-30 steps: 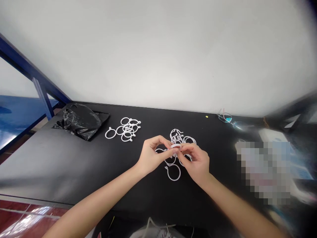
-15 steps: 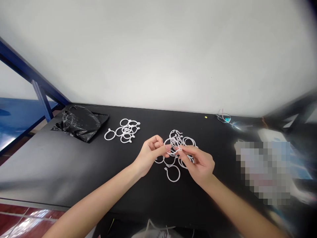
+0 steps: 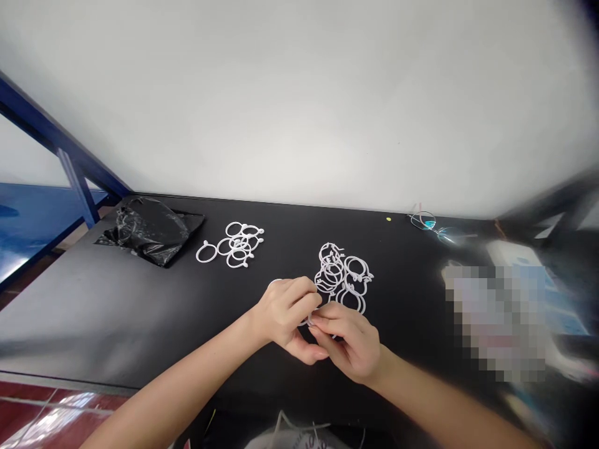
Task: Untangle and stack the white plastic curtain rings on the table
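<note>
White ring pinched by two hands

Both hands meet low over the black table top. The left hand and the right hand curl their fingers and pinch one thin white plastic ring between them. It is mostly hidden. Just behind them lies a heap of white rings. A smaller heap of rings sits near a crumpled black plastic bag.

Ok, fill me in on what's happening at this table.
A person sits at a black table, both hands together over a white plastic ring. The left hand and right hand pinch it between their fingers, so little of it shows. Just beyond lies a pile of rings; a second cluster sits further left, beside a black plastic bag.
</note>
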`<state>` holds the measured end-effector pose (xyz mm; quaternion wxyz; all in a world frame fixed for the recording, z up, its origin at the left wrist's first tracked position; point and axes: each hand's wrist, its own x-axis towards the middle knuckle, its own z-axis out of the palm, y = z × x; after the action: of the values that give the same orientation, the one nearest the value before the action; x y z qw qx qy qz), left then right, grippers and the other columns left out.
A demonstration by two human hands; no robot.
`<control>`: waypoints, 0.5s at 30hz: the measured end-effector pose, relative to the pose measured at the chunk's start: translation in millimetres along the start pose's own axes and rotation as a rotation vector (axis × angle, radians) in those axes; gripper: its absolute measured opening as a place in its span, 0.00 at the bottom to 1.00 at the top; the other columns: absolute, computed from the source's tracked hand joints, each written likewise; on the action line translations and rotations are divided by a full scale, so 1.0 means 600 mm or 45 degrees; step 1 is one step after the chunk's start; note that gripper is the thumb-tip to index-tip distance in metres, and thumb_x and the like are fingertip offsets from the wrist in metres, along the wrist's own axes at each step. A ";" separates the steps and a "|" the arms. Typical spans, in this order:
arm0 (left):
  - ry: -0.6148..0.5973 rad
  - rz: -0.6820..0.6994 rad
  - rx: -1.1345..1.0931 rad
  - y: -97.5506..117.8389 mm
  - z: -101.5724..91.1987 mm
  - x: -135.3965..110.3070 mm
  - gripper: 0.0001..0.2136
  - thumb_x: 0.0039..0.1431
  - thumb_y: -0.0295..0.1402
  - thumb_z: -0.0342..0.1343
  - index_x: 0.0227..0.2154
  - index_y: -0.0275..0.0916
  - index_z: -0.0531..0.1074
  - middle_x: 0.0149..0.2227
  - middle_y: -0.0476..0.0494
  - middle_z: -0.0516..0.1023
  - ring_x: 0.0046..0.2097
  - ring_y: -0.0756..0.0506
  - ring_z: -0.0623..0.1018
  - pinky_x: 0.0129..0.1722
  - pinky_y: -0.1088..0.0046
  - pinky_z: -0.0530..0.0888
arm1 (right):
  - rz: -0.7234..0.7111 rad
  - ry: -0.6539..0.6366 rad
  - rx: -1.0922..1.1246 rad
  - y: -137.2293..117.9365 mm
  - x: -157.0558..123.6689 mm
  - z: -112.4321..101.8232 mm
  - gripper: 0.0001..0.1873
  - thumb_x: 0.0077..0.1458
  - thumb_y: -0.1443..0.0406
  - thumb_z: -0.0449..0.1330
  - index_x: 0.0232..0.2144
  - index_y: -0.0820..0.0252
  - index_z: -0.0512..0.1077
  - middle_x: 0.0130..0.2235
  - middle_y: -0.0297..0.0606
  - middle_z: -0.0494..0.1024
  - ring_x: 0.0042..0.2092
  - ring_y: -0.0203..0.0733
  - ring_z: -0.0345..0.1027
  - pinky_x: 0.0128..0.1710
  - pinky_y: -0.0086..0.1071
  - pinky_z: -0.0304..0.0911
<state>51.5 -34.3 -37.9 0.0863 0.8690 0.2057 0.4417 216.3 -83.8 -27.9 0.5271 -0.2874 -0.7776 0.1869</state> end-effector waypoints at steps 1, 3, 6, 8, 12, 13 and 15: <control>-0.042 -0.009 0.004 0.000 0.000 -0.001 0.28 0.62 0.56 0.35 0.22 0.39 0.68 0.22 0.43 0.68 0.23 0.47 0.65 0.21 0.70 0.61 | 0.001 0.001 -0.006 0.001 -0.002 0.000 0.15 0.56 0.73 0.57 0.44 0.52 0.72 0.32 0.37 0.82 0.30 0.41 0.77 0.28 0.32 0.75; -0.105 -0.013 0.009 0.000 0.001 -0.003 0.28 0.66 0.51 0.32 0.20 0.40 0.65 0.20 0.45 0.65 0.22 0.48 0.62 0.20 0.69 0.60 | 0.012 0.003 -0.018 0.002 -0.004 0.001 0.14 0.56 0.73 0.57 0.42 0.52 0.72 0.31 0.36 0.82 0.28 0.41 0.77 0.27 0.32 0.75; -0.098 0.007 0.002 0.003 0.006 -0.004 0.25 0.68 0.40 0.29 0.18 0.41 0.61 0.17 0.47 0.60 0.20 0.48 0.58 0.20 0.69 0.58 | 0.057 -0.007 -0.052 -0.002 -0.004 0.002 0.11 0.55 0.73 0.57 0.36 0.52 0.73 0.28 0.35 0.80 0.25 0.39 0.74 0.24 0.31 0.72; -0.083 0.010 -0.011 0.005 0.007 -0.002 0.24 0.68 0.36 0.30 0.18 0.41 0.60 0.17 0.47 0.59 0.20 0.48 0.57 0.20 0.69 0.57 | 0.092 -0.035 -0.041 -0.005 -0.002 0.001 0.10 0.56 0.73 0.56 0.34 0.52 0.72 0.26 0.34 0.79 0.24 0.38 0.72 0.23 0.30 0.70; -0.125 -0.028 0.049 -0.005 -0.008 0.012 0.23 0.69 0.38 0.32 0.21 0.40 0.62 0.20 0.47 0.63 0.22 0.48 0.61 0.23 0.70 0.60 | 0.175 -0.056 -0.003 0.004 0.008 -0.015 0.10 0.59 0.72 0.55 0.37 0.54 0.73 0.31 0.36 0.81 0.29 0.39 0.75 0.29 0.31 0.73; -0.146 -0.085 0.105 -0.013 -0.016 0.016 0.22 0.70 0.38 0.33 0.22 0.40 0.63 0.21 0.46 0.65 0.24 0.48 0.63 0.24 0.70 0.61 | 0.216 -0.007 -0.029 0.012 0.011 -0.022 0.10 0.59 0.72 0.55 0.38 0.55 0.73 0.32 0.36 0.81 0.31 0.40 0.76 0.31 0.32 0.73; -0.169 -0.273 0.278 -0.036 -0.035 0.019 0.20 0.70 0.36 0.35 0.23 0.39 0.64 0.23 0.46 0.67 0.26 0.48 0.66 0.27 0.71 0.62 | 0.342 0.171 -0.159 0.034 0.019 -0.040 0.08 0.60 0.71 0.56 0.36 0.55 0.74 0.32 0.35 0.81 0.31 0.39 0.75 0.34 0.33 0.73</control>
<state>34.6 -10.5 -24.3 0.0514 0.8736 0.3377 0.3466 240.6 -61.1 -23.0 0.5292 -0.4326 -0.7054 0.1874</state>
